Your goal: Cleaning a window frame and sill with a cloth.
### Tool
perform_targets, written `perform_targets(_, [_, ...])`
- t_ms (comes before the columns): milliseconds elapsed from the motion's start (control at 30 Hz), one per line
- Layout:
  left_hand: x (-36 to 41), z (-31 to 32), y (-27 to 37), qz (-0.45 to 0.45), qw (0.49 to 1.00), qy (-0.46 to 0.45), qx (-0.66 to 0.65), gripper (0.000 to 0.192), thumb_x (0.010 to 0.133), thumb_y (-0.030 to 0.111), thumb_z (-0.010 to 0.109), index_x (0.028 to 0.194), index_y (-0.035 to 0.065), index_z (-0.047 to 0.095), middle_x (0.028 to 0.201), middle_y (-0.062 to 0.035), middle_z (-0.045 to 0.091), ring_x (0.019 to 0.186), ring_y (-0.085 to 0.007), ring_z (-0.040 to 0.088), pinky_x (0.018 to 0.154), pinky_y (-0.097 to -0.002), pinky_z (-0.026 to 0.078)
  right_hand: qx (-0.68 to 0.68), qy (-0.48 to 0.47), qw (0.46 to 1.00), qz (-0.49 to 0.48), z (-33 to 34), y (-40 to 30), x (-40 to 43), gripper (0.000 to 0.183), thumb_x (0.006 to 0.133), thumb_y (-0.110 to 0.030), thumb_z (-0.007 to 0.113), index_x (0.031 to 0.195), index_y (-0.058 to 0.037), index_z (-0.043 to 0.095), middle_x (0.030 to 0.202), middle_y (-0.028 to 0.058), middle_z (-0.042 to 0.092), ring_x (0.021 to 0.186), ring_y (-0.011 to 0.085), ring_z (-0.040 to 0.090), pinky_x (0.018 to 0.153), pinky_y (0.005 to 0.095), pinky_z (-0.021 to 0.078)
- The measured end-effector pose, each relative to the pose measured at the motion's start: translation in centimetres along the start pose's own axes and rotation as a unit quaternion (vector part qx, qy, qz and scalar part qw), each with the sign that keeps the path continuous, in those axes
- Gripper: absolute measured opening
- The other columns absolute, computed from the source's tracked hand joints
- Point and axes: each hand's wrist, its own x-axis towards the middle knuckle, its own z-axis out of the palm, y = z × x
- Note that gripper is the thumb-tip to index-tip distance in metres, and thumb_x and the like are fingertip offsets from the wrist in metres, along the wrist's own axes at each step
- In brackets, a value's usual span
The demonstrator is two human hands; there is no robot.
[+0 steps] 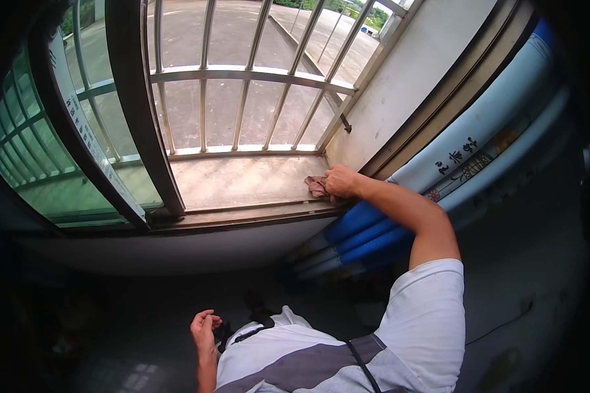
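Note:
My right hand [341, 181] grips a crumpled brownish-pink cloth [317, 187] near the right-hand corner of the window sill [236, 179]. The cloth lies against the sill, just behind the brown window track [255, 216]. Part of it is hidden under my fingers. Down by my waist hangs my left hand [205, 326], its fingers loosely bent and nothing seen in them.
Metal window bars [246, 73] stand beyond the sill, with paved ground outside. Sliding glass panes [34, 137] in dark frames fill the left side. A blue and white curtain [423, 172] with printed characters is gathered at the right, below my right arm.

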Motion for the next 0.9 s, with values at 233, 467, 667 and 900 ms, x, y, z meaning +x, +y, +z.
perform_targets(233, [-0.3, 0.0, -0.2, 0.001, 1.000, 0.021, -0.015, 0.017, 0.091, 0.012, 0.049, 0.098, -0.0009, 0.058, 0.078, -0.0084, 0.062, 0.067, -0.0139, 0.060, 0.064, -0.0241, 0.048, 0.278, 0.151, 0.889, 0.330, -2.1, 2.0, 1.9, 0.018, 0.073, -0.014, 0.054, 0.090, -0.0073, 0.057, 0.087, 0.0159, 0.063, 0.089, 0.0341, 0.059, 0.073, 0.0439, 0.0475])
perform_targets(467, [0.0, -0.1, -0.1, 0.005, 1.000, 0.024, -0.016, 0.016, 0.091, 0.011, 0.050, 0.098, -0.0008, 0.058, 0.077, -0.0082, 0.062, 0.067, -0.0137, 0.060, 0.063, -0.0238, 0.048, 0.295, 0.151, 0.805, 0.492, -6.2, 7.0, 1.4, 0.018, 0.083, -0.017, 0.050, 0.099, -0.0096, 0.055, 0.095, 0.0137, 0.066, 0.091, 0.0305, 0.063, 0.074, 0.0425, 0.0496])
perform_targets(667, [-0.2, 0.2, -0.5, -0.006, 1.000, 0.017, -0.011, 0.016, 0.090, 0.009, 0.049, 0.098, -0.0009, 0.058, 0.077, -0.0082, 0.062, 0.067, -0.0141, 0.060, 0.063, -0.0240, 0.048, 0.122, -0.121, 0.917, 0.361, -4.3, 5.6, 1.9, 0.036, 0.082, -0.020, 0.053, 0.117, -0.0156, 0.053, 0.097, 0.0083, 0.067, 0.090, 0.0231, 0.065, 0.072, 0.0357, 0.0501])
perform_targets(900, [-0.3, 0.4, -0.6, 0.003, 0.999, 0.037, 0.014, 0.017, 0.090, 0.010, 0.047, 0.099, -0.0012, 0.057, 0.078, -0.0097, 0.062, 0.068, -0.0161, 0.061, 0.064, -0.0253, 0.049, 0.179, -0.139, 0.917, 0.327, 2.7, -1.5, 5.5, 0.044, 0.085, -0.029, 0.049, 0.128, -0.0163, 0.048, 0.115, 0.0113, 0.059, 0.107, 0.0228, 0.058, 0.087, 0.0384, 0.0452])
